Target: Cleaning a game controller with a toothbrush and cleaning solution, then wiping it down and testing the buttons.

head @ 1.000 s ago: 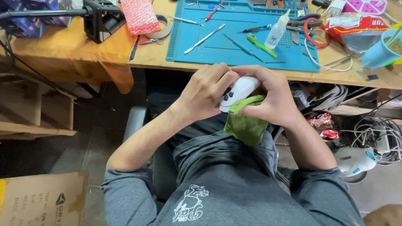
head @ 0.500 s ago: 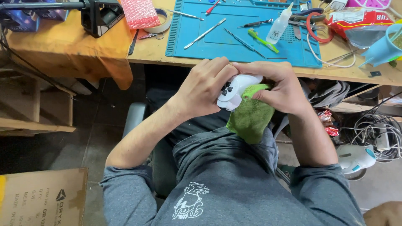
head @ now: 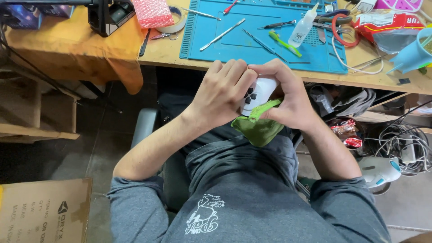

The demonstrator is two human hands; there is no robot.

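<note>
White game controller (head: 255, 93) sits between both hands, held in the air above the person's lap, just off the near edge of the wooden workbench (head: 166, 51). Only its face with a black four-way pad shows; both ends and the back are hidden under fingers. The left hand (head: 221, 94) wraps over its left side with fingers curled tight. The right hand (head: 288, 96) closes round the right side and also pinches a green cloth (head: 257, 126) against the underside of the controller. Most of the cloth hangs crumpled below the hands, resting on the grey sweatshirt; how much of it lies under the controller cannot be made out.

On the workbench a blue work mat (head: 252, 38) lies along the near edge, its far edge cut off by the frame. On the mat lie a metal pry tool (head: 222, 34), a green brush (head: 283, 42) and a small clear squeeze bottle (head: 304, 25). Towards the left end of the bench an orange cloth (head: 67, 49) drapes over the edge, with a black device (head: 108, 15) on it, only partly in view, and a piece of pink bubble wrap (head: 154, 12) next to a roll of tape (head: 177, 20). At the right end a light blue cup (head: 414, 54) is cut by the frame.

Below the bench on the right lies a tangle of cables (head: 405, 144), with a white and blue device (head: 378, 170) nearby. A cardboard box (head: 42, 211) stands on the floor at lower left.
</note>
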